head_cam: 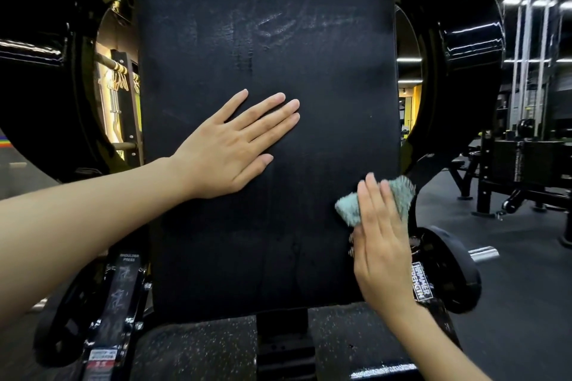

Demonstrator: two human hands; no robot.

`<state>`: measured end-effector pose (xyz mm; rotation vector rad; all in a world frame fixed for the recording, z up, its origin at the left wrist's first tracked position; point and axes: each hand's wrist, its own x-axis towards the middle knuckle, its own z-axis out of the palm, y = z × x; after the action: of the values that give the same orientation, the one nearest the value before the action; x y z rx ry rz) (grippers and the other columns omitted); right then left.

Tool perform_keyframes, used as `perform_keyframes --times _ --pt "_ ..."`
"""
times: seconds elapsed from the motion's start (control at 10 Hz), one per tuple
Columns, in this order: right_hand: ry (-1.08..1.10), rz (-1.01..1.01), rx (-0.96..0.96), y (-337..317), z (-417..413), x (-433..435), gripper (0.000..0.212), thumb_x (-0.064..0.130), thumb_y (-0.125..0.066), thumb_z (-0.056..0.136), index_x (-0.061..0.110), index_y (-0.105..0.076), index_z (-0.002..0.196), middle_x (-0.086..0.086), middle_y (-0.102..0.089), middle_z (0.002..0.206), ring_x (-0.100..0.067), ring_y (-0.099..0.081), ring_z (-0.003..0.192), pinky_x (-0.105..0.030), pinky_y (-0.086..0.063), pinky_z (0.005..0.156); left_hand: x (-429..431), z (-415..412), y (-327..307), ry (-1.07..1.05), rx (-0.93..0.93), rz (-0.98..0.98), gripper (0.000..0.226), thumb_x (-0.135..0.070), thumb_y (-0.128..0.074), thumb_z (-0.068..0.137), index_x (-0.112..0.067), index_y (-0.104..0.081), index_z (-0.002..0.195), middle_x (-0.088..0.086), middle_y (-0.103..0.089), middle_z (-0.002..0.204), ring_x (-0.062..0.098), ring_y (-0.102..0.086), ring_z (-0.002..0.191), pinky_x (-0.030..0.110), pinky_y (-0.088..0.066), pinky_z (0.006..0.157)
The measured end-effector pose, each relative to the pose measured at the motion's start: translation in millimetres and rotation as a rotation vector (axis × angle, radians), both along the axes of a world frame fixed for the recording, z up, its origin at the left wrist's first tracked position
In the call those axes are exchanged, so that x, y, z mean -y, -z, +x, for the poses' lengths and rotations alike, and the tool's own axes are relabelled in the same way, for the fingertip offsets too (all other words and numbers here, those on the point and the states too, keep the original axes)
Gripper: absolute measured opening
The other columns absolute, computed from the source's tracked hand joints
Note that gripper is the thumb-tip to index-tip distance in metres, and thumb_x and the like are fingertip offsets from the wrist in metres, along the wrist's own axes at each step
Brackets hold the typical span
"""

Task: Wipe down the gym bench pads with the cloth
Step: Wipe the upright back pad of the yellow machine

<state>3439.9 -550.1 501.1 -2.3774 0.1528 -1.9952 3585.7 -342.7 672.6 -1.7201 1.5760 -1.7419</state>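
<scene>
Pressing teal cloth point(348, 210) to streaked black pad point(263, 46), right hand point(383, 244) flat, left hand point(229, 145) splayed, dark gym floor point(523, 288)

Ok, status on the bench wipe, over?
Left hand flat on back pad. Right hand presses cloth at pad's right edge. Nothing in the way.

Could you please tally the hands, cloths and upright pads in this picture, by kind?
Hands: 2, the left hand flat on the pad and the right hand on the cloth
Cloths: 1, the cloth
Upright pads: 1, the pad
Total: 4
</scene>
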Motion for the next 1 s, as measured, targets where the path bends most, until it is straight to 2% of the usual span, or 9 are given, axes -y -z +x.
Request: perform_keyframes --times 0.1,0.2,0.3,0.4,0.5,0.6,0.8,1.0 --pt "0.016 -0.004 -0.048 34.4 -3.8 -2.0 0.058 0.014 -0.032 0.1 0.018 -0.019 0.156 0.005 -0.018 0.164 -0.021 -0.017 0.151 -0.052 -0.028 0.113 1.1 -0.3 0.8 -0.002 0.008 -0.004 0.06 -0.035 -0.021 0.103 -0.012 -0.014 0.158 0.003 -0.01 0.166 0.021 -0.008 0.153 0.051 -0.013 0.122" --pt "0.026 -0.015 -0.054 36.9 -2.5 0.4 0.059 0.013 -0.031 0.099 0.02 -0.019 0.156 0.006 -0.019 0.164 -0.021 -0.018 0.151 -0.055 -0.034 0.108 2.0 -0.8 1.6 -0.004 0.012 -0.008 0.06 -0.035 -0.021 0.103 -0.012 -0.014 0.158 0.003 -0.01 0.166 0.021 -0.008 0.153 0.051 -0.013 0.122" --pt "0.022 -0.055 -0.038 19.2 -0.3 4.2 0.056 0.01 -0.033 0.099 0.013 -0.025 0.154 -0.001 -0.027 0.161 -0.022 -0.021 0.15 -0.057 -0.038 0.107 3.1 -0.8 2.5 -0.002 0.015 -0.007 0.06 -0.035 -0.021 0.103 -0.013 -0.014 0.158 0.002 -0.01 0.166 0.021 -0.009 0.153 0.051 -0.013 0.122" --pt "0.013 -0.091 -0.013 -22.8 4.4 9.3 0.054 0.009 -0.034 0.098 0.007 -0.031 0.152 -0.007 -0.029 0.16 -0.022 -0.02 0.151 -0.056 -0.032 0.113 3.2 -0.3 2.2 0.002 0.018 -0.01 0.06 -0.035 -0.021 0.102 -0.013 -0.014 0.158 0.002 -0.01 0.166 0.021 -0.009 0.153 0.051 -0.013 0.122" --pt "0.019 -0.096 0.009 -65.3 10.6 12.4 0.053 0.007 -0.036 0.099 0.005 -0.031 0.152 -0.008 -0.028 0.16 -0.023 -0.018 0.151 -0.054 -0.029 0.115 3.9 -1.1 2.5 0.001 0.01 -0.007 0.061 -0.035 -0.022 0.102 -0.013 -0.013 0.158 0.002 -0.01 0.166 0.02 -0.008 0.153 0.051 -0.013 0.122" --pt "0.027 -0.043 0.024 -74.3 13.1 7.7 0.053 0.007 -0.036 0.1 0.007 -0.029 0.153 -0.006 -0.025 0.162 -0.021 -0.015 0.152 -0.054 -0.028 0.116 3.7 -1.9 2.8 0.002 0.006 -0.013 0.06 -0.035 -0.022 0.102 -0.014 -0.014 0.158 0.002 -0.01 0.166 0.02 -0.008 0.153 0.05 -0.013 0.122" --pt "0.009 -0.006 -0.025 -26.0 7.6 -4.5 0.055 0.01 -0.034 0.1 0.01 -0.028 0.154 -0.002 -0.023 0.163 -0.019 -0.013 0.152 -0.053 -0.023 0.118 4.5 -2.4 5.7 0.004 -0.006 -0.025 0.06 -0.035 -0.021 0.102 -0.014 -0.014 0.158 0.001 -0.011 0.166 0.02 -0.009 0.153 0.05 -0.013 0.122" --pt "0.039 -0.066 -0.131 45.6 -1.5 -14.2 0.057 0.011 -0.035 0.099 0.014 -0.023 0.155 0.001 -0.02 0.164 -0.022 -0.016 0.152 -0.051 -0.022 0.118 5.7 -3.2 9.6 0.009 -0.018 -0.047 0.059 -0.034 -0.021 0.103 -0.014 -0.014 0.158 0.001 -0.011 0.165 0.02 -0.01 0.152 0.05 -0.014 0.122"
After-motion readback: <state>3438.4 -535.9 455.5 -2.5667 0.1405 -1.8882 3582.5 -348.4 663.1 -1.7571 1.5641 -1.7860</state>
